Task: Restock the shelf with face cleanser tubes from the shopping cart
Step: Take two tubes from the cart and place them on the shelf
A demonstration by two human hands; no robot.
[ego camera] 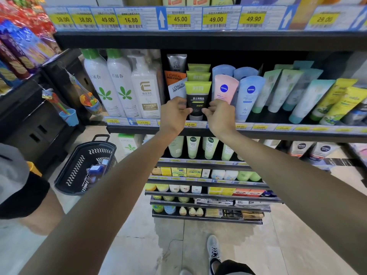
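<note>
**Tube squared at shelf front**

Left hand (pixel 175 111) and right hand (pixel 217 112) pinch the lower sides of a green-and-black cleanser tube (pixel 197 98), one from each flank. Tube sits between them, long axis upright, cap down on the shelf (pixel 258 133), fronting its row. Both hands equally near. Shopping basket (pixel 83 167) lies well below-left, on the floor.

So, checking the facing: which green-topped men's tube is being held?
The front tube of the row; left hand and right hand pinch its black lower half.
</note>
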